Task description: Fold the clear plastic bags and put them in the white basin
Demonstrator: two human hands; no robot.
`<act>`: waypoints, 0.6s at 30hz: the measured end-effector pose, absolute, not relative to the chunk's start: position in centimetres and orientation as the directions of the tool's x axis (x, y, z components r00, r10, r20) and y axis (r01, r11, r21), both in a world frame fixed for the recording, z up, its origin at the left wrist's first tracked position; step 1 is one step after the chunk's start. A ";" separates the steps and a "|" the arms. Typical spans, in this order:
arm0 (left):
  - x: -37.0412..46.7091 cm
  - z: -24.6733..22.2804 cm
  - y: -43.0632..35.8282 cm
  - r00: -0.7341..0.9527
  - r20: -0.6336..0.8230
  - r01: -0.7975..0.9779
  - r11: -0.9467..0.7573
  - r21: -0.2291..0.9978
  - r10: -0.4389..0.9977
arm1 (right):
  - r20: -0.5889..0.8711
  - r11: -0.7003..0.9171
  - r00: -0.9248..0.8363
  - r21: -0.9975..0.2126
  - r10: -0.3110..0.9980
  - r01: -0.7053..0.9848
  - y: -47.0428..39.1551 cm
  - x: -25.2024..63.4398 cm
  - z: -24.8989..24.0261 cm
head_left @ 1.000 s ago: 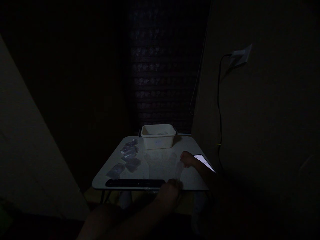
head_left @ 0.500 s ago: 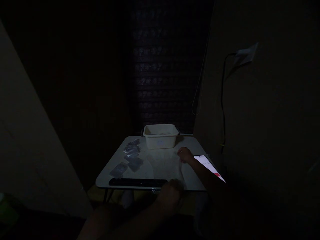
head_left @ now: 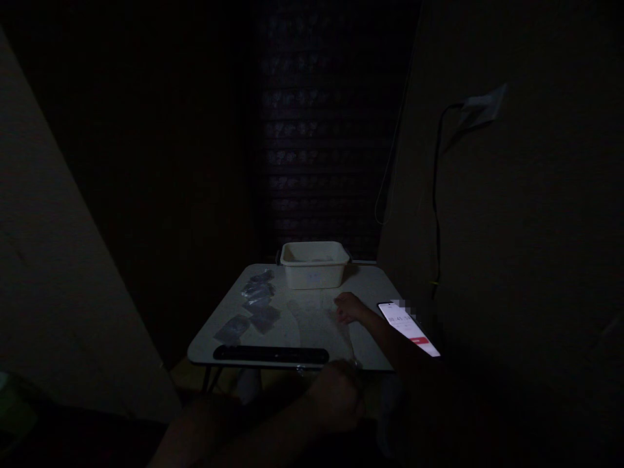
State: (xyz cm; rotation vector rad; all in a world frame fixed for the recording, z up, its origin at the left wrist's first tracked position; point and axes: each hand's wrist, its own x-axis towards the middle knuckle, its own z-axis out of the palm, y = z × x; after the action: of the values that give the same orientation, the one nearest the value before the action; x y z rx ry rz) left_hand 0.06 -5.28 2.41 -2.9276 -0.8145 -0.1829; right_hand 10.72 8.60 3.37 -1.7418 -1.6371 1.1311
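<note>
A clear plastic sheet or bag [head_left: 316,322], faint in the dark, lies across the middle of the white table [head_left: 199,344]. My right hand [head_left: 348,308] is closed on its upper right part, over the tabletop. Near the front edge, my left hand [head_left: 340,395] is curled closed by the lower end of the plastic; its fingertips are too dark to show what they hold. Several small clear packets [head_left: 232,329] lie along the table's left side.
A cream tub [head_left: 314,276] stands at the back of the table. A black strip [head_left: 271,354] runs along the front edge. At the right edge a lit phone [head_left: 407,328] lies beyond my right forearm. A cable [head_left: 435,195] hangs down the right wall.
My right hand has moved a little left and down over the plastic. My left hand has shifted slightly lower, toward me. More of the phone's screen shows.
</note>
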 end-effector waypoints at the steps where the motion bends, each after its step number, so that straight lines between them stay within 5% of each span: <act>1: 0.1 2.5 -5.4 0.848 0.145 0.522 -0.851 -0.060 0.510 | -0.239 -0.153 -0.070 -0.792 0.969 0.592 8.5 10.8 3.4; 7: -0.1 3.0 -5.3 0.704 0.178 0.703 -0.711 -0.032 0.688 | -0.243 -0.105 -0.093 -0.690 0.965 0.716 7.6 11.8 3.5; 12: -0.3 2.7 -4.9 0.499 0.062 0.861 -0.502 0.080 0.865 | -0.259 -0.052 -0.135 -0.607 0.957 0.793 7.3 12.8 2.9; 18: 0.6 2.2 -4.2 0.552 0.109 0.828 -0.559 0.049 0.827 | -0.287 0.014 -0.196 -0.530 0.938 0.848 7.3 12.9 2.9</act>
State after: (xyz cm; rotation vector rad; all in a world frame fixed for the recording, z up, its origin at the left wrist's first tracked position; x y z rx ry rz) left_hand 0.58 -4.16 2.17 -2.7604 -1.4709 -0.1872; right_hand 12.86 7.28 2.92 -1.8928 -2.1284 0.9299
